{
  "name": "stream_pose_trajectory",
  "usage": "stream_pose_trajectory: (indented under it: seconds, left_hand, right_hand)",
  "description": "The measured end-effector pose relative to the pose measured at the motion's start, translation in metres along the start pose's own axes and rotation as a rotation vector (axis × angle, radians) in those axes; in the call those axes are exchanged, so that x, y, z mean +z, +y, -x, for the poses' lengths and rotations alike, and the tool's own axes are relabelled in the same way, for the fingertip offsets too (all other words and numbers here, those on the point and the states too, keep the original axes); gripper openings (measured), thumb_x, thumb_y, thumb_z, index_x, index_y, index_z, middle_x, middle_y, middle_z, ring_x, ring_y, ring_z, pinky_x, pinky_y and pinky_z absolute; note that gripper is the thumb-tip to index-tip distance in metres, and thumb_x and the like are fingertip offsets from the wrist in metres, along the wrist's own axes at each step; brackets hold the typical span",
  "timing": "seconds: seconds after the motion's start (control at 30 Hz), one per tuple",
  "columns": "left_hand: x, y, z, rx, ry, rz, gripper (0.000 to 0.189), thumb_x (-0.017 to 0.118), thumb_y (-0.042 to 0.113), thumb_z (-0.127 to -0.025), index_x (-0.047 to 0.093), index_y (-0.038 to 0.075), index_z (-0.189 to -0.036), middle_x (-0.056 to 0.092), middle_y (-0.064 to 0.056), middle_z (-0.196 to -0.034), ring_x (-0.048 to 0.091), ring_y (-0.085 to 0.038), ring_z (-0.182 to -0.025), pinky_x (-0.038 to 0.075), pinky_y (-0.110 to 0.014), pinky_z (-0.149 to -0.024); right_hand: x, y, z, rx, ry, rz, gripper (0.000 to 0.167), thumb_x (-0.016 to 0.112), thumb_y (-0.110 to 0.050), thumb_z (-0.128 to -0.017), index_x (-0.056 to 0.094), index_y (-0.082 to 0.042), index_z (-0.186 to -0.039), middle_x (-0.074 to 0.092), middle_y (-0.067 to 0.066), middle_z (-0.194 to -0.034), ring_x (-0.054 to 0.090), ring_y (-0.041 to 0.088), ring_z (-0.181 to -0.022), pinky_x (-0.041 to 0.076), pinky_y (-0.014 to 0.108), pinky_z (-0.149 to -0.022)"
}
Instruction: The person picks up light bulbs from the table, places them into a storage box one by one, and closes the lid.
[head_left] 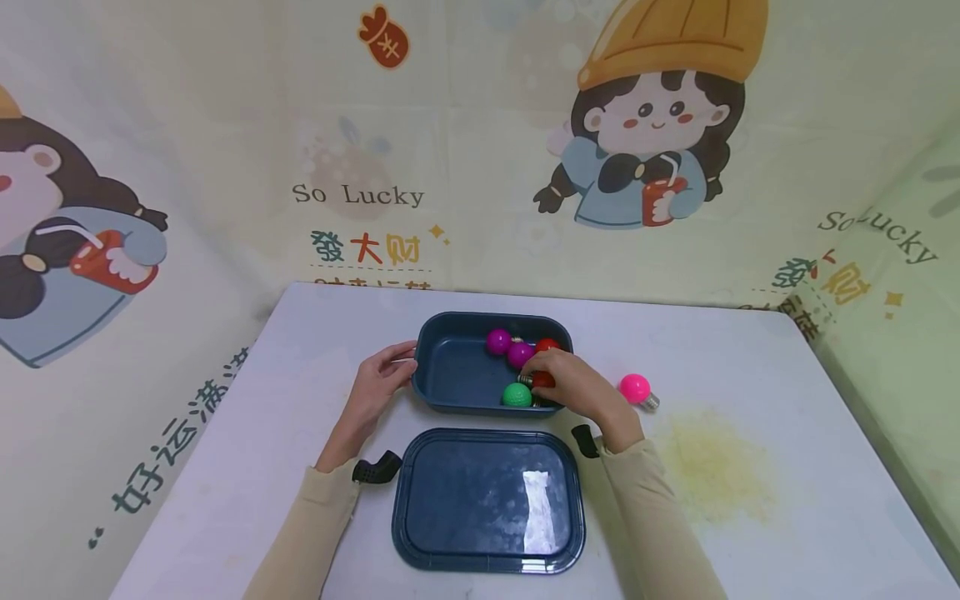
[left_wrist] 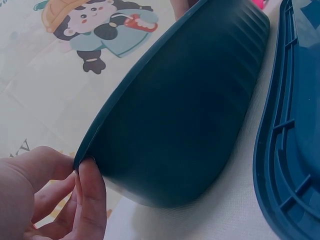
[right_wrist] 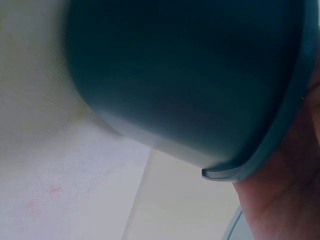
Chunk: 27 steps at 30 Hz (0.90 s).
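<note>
A dark blue plastic box (head_left: 459, 367) stands on the table, with small coloured light bulbs gathered in its right half. My left hand (head_left: 372, 385) pinches the box's left rim between thumb and fingers, seen closely in the left wrist view. Over the right rim reaches my right hand (head_left: 576, 385), its fingers curled down around a red light bulb (head_left: 543, 380) with a metal screw base. Around it in the box lie purple bulbs (head_left: 498, 342), another red bulb (head_left: 547, 343) and a green bulb (head_left: 517, 395). In the right wrist view the box wall hides the fingertips.
A dark blue lid (head_left: 465, 508) lies flat in front of the box, between the forearms. Right of the box, a pink bulb (head_left: 635, 388) rests on the white table (head_left: 750, 375). A printed cloth (head_left: 480, 167) hangs behind the table.
</note>
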<state>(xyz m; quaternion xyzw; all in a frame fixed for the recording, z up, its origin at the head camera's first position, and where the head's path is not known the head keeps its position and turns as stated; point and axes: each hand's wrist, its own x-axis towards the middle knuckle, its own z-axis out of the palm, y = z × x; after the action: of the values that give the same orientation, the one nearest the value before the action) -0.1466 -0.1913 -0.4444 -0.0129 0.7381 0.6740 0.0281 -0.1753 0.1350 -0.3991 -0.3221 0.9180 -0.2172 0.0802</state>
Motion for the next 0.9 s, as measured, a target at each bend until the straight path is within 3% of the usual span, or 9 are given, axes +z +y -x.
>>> stream_pose_trajectory:
  seconds: [0.43, 0.63, 0.9]
  left_hand:
    - [-0.001, 0.0, -0.001, -0.006, 0.003, 0.001, 0.043, 0.062, 0.015, -0.099, 0.055, 0.005, -0.139, 0.058, -0.019, -0.133, 0.062, -0.011, -0.105, 0.054, -0.019, -0.08]
    - [0.0, 0.001, 0.0, -0.008, -0.008, 0.01, 0.043, 0.062, 0.014, -0.099, 0.054, 0.004, -0.14, 0.057, -0.02, -0.135, 0.062, -0.019, -0.111, 0.054, -0.018, -0.08]
    - [-0.001, 0.001, 0.0, -0.017, -0.004, -0.011, 0.044, 0.062, 0.016, -0.099, 0.054, 0.005, -0.14, 0.057, -0.019, -0.136, 0.058, -0.031, -0.119, 0.053, -0.017, -0.082]
  right_hand:
    - [-0.016, -0.003, 0.011, -0.002, 0.058, 0.02, 0.031, 0.08, -0.01, -0.083, 0.072, -0.005, -0.113, 0.07, 0.01, -0.113, 0.061, 0.027, -0.107, 0.055, 0.043, -0.091]
    - [-0.025, 0.001, 0.023, -0.029, 0.146, 0.044, 0.028, 0.079, -0.006, -0.083, 0.072, -0.004, -0.111, 0.069, 0.01, -0.112, 0.06, 0.028, -0.108, 0.055, 0.044, -0.092]
    - [-0.035, 0.014, 0.039, 0.062, 0.149, 0.043, 0.032, 0.078, -0.01, -0.085, 0.07, -0.005, -0.115, 0.067, 0.012, -0.116, 0.059, 0.031, -0.113, 0.051, 0.049, -0.097]
